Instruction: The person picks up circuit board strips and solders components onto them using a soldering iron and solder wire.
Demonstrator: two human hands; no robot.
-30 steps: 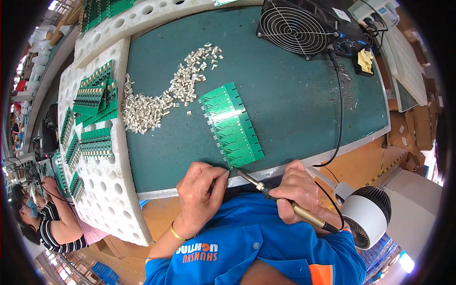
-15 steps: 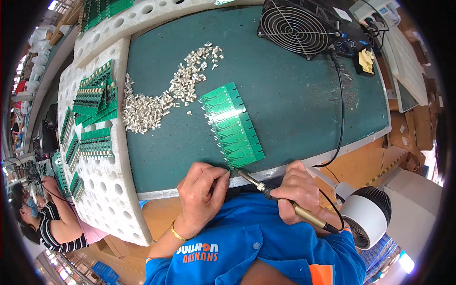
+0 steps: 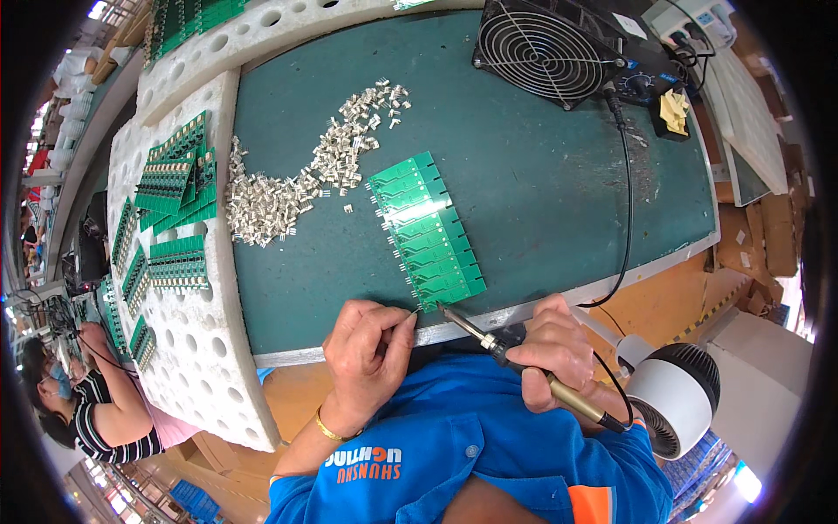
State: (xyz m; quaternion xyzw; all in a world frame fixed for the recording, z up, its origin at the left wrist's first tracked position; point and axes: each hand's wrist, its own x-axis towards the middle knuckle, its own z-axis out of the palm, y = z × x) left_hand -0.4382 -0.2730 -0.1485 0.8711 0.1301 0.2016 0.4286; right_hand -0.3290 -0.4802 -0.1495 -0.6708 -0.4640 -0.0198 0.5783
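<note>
My right hand (image 3: pixel 555 351) is wrapped round the handle of a soldering iron (image 3: pixel 478 337). The iron's tip rests at the near end of a green circuit board panel (image 3: pixel 434 249), which lies flat on the bench. Small white connectors stick out along the panel's left edge. My left hand (image 3: pixel 371 349) is at the bench's front edge, thumb and forefinger pinched beside the panel's near left corner. A thin bit shows at those fingertips, too small to name. A heap of loose white connectors (image 3: pixel 266 205) spreads beyond the panel to the left.
Finished-looking boards (image 3: pixel 179 262) lie on a white foam block (image 3: pixel 214 349) at the left. A black fan (image 3: pixel 546 54) and a soldering station (image 3: pixel 642 86) stand at the back right, a cable (image 3: pixel 628 201) running forward. A white fan (image 3: pixel 668 402) is at the right. A co-worker (image 3: pixel 105 406) sits far left.
The soldering iron's tip has shifted slightly right and up, away from my left fingertips. My left hand has drawn back a little to the left. The panel has not moved.
</note>
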